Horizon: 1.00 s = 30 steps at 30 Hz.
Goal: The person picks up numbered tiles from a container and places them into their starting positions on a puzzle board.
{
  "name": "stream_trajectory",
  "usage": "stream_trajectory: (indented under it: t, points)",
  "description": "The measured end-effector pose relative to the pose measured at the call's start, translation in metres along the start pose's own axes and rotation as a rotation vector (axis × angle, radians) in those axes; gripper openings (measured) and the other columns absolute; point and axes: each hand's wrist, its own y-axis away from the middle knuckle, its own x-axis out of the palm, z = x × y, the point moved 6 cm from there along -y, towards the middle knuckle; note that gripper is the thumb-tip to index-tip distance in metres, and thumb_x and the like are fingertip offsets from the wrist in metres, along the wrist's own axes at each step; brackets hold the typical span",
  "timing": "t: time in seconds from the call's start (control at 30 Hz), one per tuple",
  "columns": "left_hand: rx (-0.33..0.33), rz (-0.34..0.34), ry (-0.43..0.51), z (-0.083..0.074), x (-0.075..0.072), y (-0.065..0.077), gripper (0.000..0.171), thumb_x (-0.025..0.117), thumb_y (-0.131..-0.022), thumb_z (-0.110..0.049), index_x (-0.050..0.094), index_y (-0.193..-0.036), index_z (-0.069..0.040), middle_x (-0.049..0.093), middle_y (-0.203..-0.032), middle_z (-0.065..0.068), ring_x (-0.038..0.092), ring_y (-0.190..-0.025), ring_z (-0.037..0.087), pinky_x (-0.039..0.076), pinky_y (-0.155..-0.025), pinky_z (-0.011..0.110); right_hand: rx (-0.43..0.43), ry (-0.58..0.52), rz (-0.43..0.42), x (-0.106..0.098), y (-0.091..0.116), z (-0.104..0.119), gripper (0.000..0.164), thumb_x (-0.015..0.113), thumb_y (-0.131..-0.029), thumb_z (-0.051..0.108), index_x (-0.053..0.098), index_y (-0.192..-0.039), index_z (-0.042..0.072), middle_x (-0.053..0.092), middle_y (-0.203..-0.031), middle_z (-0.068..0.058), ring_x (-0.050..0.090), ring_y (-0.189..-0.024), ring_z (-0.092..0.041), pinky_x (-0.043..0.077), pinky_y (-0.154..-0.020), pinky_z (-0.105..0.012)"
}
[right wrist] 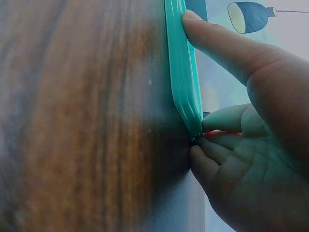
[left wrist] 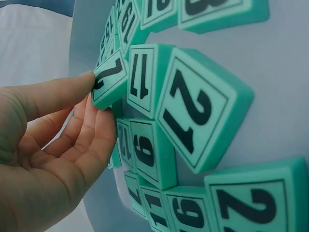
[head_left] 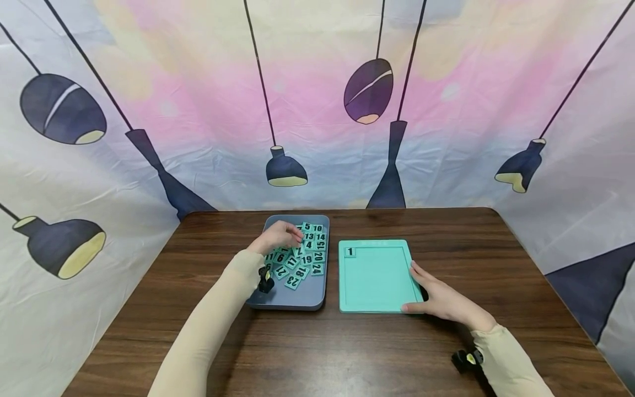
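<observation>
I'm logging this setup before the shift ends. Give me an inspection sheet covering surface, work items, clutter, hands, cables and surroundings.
Surface: brown wood-grain table.
Work items: blue-grey tray with loose numbered tiles, some overlapping; to its right, a green board with tile 1 near its far left corner.
Clutter: nothing seen.
Left hand: over the tray, pinching a tile; its number is partly covered.
Right hand: holds the board at its near right corner.
Cables: nothing seen; the cords behind are part of the backdrop's pattern.
Surroundings: pastel backdrop with pictured lamps, behind the table.
</observation>
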Motion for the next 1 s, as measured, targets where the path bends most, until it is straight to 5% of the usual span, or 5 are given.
stream_trajectory:
  t: [0.43,1.0]
  points:
    - [0.02,0.016,0.067,-0.019,-0.009,-0.007,0.029,0.064,-0.096,-0.002,0.066,-0.123,0.008,0.068,-0.116,0.015,0.066,-0.103,0.026,0.05,-0.098,0.047,0.003,0.016,-0.011,-0.001,-0.001,-0.002,0.111,0.076,-0.084,0.057,0.019,-0.157,-0.006,0.007,-0.166,-0.023,0.017,-0.148,-0.048,0.029,-0.111,-0.063]
    - [0.188,0.112,0.102,-0.118,0.016,-0.032,0.026,0.065,-0.095,0.0,0.069,-0.121,0.0,0.067,-0.122,0.018,0.065,-0.108,0.026,0.049,-0.1,0.046,0.0,0.013,-0.018,0.001,0.001,-0.001,0.11,0.076,-0.085,0.056,0.02,-0.157,-0.007,0.008,-0.166,-0.022,0.017,-0.148,-0.048,0.029,-0.111,-0.063]
